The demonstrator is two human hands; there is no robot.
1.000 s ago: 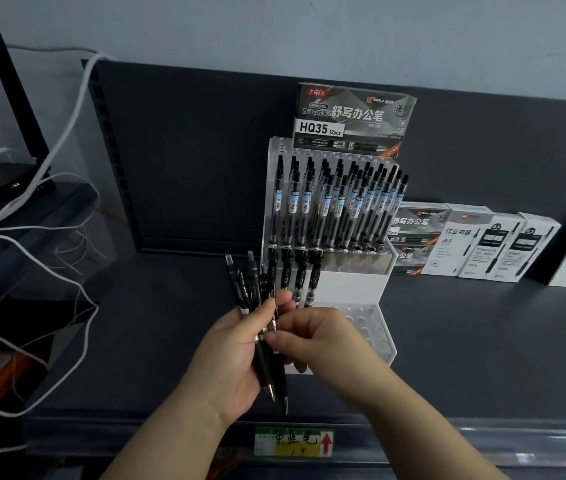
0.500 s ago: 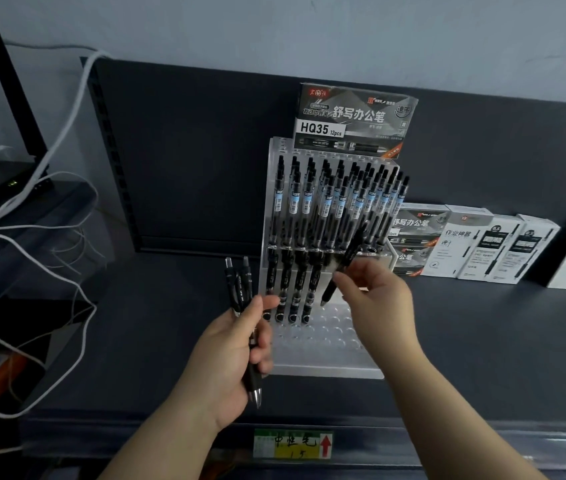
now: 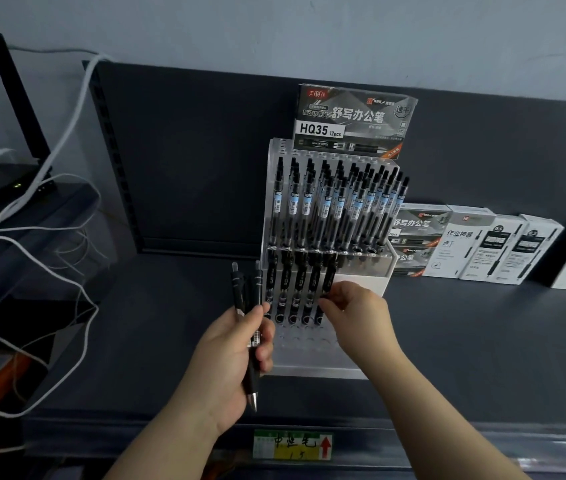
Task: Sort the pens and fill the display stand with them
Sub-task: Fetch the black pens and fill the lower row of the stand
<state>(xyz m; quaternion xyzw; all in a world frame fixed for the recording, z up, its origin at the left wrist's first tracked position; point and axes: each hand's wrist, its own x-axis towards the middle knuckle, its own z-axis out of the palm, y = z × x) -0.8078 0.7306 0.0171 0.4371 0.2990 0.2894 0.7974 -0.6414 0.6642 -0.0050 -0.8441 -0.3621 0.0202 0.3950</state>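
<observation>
left hand (image 3: 236,348) gripping 2 black pens (image 3: 252,292) just left of display stand (image 3: 309,363), right hand (image 3: 357,313) pinching fifth pen (image 3: 329,275) in lower row, 4 seated pens (image 3: 297,282) beside it, upper-row pens (image 3: 337,206) too dense to count

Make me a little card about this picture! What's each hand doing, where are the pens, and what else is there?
Left hand: holds a bunch of black pens, tips down
Right hand: pinches one pen at the lower row
Display stand: clear plastic, on a dark shelf
Upper row: packed with pens
Lower row: several pens at its left; front holes empty
Pen box: marked HQ35, at the stand's top
More boxes: right of the stand
White cables: far left
</observation>
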